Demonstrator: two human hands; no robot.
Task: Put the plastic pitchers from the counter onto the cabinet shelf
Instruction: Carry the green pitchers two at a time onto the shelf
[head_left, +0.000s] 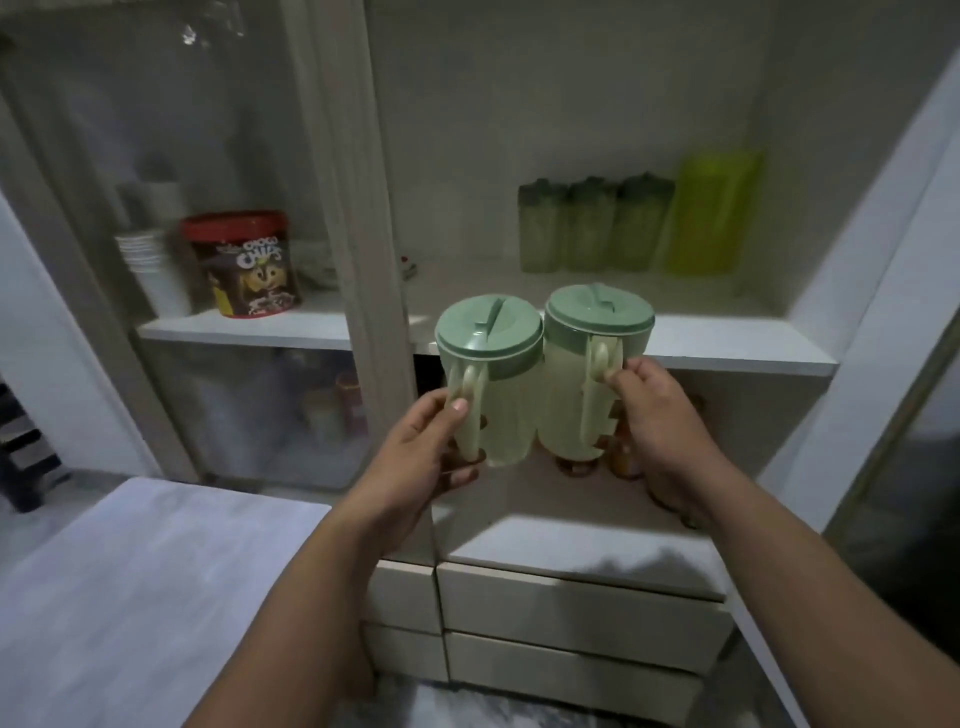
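Holding two pale green pitchers midair before open cabinet: left hand (415, 447) gripping left pitcher (491, 384) handle, right hand (657, 410) gripping right pitcher (587, 374) handle. Lifting bases above shelf (727, 343) edge, keeping both upright, aiming for bare front area.

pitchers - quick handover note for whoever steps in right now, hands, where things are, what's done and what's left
Left hand: gripping the handle of the left pitcher.
Right hand: gripping the handle of the right pitcher.
Both pitchers, green lids on, are held upright side by side in the air, just in front of the cabinet shelf edge.
Done: both picked up and brought to the open cabinet.
Left: set both on the bare front part of the shelf, ahead of the green containers at the back, then let go.
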